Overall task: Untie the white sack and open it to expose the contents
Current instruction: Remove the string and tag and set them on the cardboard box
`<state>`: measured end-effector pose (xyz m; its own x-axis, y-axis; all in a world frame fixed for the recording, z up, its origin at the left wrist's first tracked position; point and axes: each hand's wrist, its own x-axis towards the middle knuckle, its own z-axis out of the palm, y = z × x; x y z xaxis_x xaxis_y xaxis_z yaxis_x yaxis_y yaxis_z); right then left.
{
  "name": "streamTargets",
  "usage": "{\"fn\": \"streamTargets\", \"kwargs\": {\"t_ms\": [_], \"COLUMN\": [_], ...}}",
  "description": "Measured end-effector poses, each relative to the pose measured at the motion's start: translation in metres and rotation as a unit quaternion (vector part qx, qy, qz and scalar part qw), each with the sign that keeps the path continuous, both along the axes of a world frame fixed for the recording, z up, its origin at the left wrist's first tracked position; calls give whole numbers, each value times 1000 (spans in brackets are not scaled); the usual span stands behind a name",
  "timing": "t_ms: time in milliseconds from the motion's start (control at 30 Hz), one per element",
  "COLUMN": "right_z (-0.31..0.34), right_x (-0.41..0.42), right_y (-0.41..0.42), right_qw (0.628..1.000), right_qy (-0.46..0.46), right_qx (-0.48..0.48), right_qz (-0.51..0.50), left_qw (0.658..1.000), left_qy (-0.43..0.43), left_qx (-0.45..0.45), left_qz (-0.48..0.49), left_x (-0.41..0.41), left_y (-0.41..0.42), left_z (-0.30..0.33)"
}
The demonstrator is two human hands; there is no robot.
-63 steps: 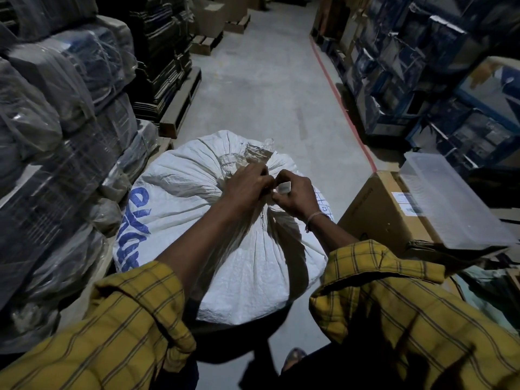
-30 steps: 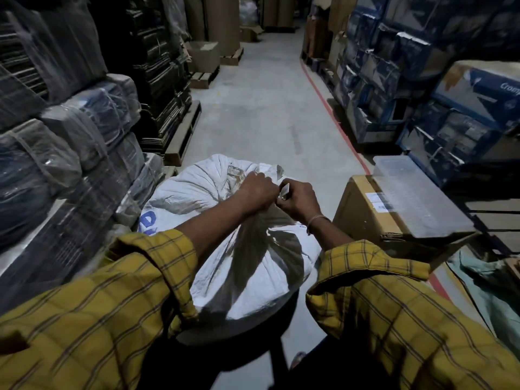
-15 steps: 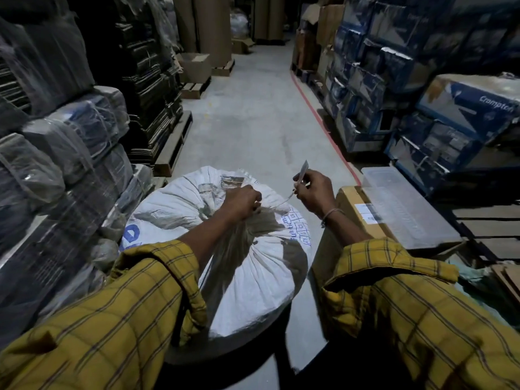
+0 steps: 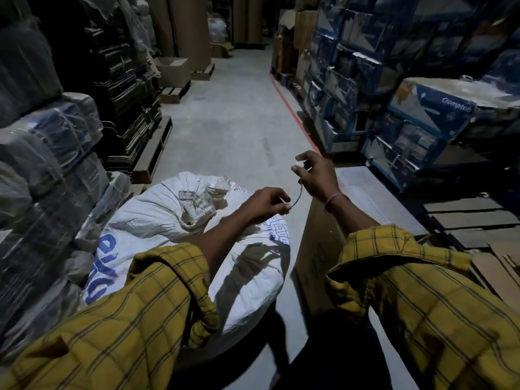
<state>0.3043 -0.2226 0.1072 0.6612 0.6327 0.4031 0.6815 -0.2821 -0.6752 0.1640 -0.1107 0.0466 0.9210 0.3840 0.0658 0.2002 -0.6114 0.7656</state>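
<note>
Sack point(image 4: 168, 220) on floor between wrapped bundles point(image 4: 50, 170) and carton point(image 4: 318, 249), neck point(image 4: 194, 206) gathered, loose. Both hands raised above sack's right side. Left hand point(image 4: 267, 204) pinches lower end of short string point(image 4: 298, 194); right hand point(image 4: 316, 174) pinches upper end, small white object at fingertips.
</note>
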Motion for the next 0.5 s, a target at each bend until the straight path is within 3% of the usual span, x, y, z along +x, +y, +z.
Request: {"fn": "streamTargets", "kwargs": {"t_ms": [100, 167, 367, 500], "right_z": [8, 11, 6, 7], "right_x": [17, 25, 41, 47], "right_y": [-18, -30, -55, -64], "right_qw": [998, 996, 993, 991], "right_qy": [41, 71, 109, 125], "right_qx": [25, 40, 31, 28], "right_qz": [-28, -38, -43, -45], "left_qw": [998, 999, 975, 909], "left_qy": [-5, 3, 50, 4], "left_qx": [-48, -24, 214, 416], "left_qz": [-39, -45, -35, -10], "left_x": [2, 1, 0, 5], "left_y": [-8, -10, -9, -14], "left_z": [1, 8, 35, 33]}}
